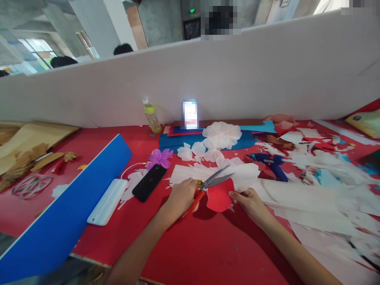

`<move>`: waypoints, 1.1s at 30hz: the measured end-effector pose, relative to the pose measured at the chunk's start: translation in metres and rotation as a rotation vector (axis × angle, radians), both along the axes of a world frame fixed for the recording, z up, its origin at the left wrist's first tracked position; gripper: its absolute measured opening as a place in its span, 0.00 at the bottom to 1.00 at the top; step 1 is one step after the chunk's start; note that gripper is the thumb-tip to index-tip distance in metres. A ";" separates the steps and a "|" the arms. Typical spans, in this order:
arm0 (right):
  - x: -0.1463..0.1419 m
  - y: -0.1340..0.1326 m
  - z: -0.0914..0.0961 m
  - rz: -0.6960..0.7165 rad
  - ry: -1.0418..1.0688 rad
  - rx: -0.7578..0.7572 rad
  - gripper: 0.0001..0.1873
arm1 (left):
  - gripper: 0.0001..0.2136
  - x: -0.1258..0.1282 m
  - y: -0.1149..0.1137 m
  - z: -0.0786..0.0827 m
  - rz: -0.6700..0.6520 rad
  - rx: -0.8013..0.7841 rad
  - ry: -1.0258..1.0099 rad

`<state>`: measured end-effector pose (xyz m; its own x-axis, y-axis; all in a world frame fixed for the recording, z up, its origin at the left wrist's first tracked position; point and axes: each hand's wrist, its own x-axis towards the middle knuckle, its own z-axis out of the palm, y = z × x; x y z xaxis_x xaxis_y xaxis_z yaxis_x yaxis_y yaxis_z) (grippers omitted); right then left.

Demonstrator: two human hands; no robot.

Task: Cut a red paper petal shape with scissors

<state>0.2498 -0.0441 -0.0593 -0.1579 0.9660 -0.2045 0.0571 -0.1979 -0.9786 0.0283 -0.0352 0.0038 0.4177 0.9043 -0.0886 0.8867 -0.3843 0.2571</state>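
Note:
My left hand [184,194] is closed around the handles of a pair of scissors [216,180]. Their blades stand apart and point up to the right, at the upper edge of a piece of red paper [220,199]. The paper has a rounded outline. My right hand [247,200] pinches its right edge between thumb and fingers. Behind both hands lie white paper pieces [190,174]. A large white paper flower [222,134] rests further back.
Left of my hands are a black phone [150,183], a white power bank [108,202], a purple paper flower [160,158] and an upright blue board [68,209]. A blue glue gun [271,161] lies right among paper scraps. A drink bottle [152,118] and a lit phone [190,114] stand by the white partition [118,91].

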 end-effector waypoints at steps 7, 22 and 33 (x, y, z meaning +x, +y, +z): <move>0.003 0.001 -0.001 -0.006 -0.033 0.006 0.21 | 0.10 0.001 0.001 0.008 0.001 -0.038 0.052; 0.013 0.005 0.022 0.073 -0.151 0.027 0.16 | 0.08 -0.006 0.004 0.012 -0.047 -0.021 0.140; 0.023 0.008 0.020 0.140 -0.238 0.061 0.18 | 0.08 -0.014 0.007 0.008 -0.094 0.033 0.151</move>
